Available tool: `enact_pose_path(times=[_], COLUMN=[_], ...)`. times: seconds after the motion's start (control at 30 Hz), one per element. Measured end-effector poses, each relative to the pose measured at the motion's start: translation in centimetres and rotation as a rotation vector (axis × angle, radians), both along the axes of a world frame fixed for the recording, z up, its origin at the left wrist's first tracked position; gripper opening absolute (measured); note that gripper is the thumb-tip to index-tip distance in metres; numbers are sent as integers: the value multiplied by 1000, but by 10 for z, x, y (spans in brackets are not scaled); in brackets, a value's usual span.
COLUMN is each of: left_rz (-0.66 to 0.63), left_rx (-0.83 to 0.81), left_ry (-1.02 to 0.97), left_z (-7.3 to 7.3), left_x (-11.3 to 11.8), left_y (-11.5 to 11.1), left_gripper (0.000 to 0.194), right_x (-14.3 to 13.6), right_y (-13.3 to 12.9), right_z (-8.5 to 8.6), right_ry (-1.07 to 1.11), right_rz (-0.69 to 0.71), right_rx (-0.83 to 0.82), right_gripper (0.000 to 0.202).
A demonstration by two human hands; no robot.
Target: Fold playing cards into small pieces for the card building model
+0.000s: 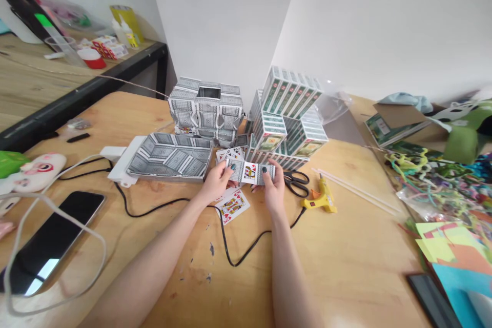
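Note:
Between my two hands is a folded playing card piece [251, 173], grey patterned at both ends with a red-suited face card showing in the middle. My left hand [217, 180] pinches its left end, thumb on top. At the right end my right hand [273, 184] grips it the same way. Loose playing cards [232, 206] lie face up on the table just below, and more cards [230, 154] lie behind. To the left rests an open tray made of cards [169, 156]. A larger card-built structure [207, 107] with a square top opening stands behind it.
Stacked card boxes [288, 113] stand behind my right hand. Black scissors [295, 183] and a yellow glue gun [322, 196] lie to the right, beside clear glue sticks [357, 192]. The black cord [230, 261] loops across the table. A phone [54, 241] lies left; craft materials [434, 179] crowd the right.

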State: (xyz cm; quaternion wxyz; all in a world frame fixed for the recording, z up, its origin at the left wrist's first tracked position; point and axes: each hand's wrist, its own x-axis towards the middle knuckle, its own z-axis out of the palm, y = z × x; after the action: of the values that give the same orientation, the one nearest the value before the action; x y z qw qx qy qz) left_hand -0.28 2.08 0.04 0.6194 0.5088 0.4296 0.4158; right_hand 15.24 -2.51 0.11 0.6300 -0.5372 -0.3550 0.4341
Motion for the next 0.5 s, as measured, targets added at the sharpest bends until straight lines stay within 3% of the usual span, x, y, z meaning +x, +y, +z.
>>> enact_pose_path(times=[0.33, 0.5], left_rz=[-2, -4], left_rx=[22, 15], left_ry=[6, 10], left_z=[1, 0], left_x=[-3, -3], left_y=[1, 2], left_gripper=[20, 20], right_x=[-1, -1], right_y=[0, -3], right_z=[-1, 2], right_ry=[53, -4], right_rz=[142, 146], right_rx=[-17, -55], right_gripper=[31, 29])
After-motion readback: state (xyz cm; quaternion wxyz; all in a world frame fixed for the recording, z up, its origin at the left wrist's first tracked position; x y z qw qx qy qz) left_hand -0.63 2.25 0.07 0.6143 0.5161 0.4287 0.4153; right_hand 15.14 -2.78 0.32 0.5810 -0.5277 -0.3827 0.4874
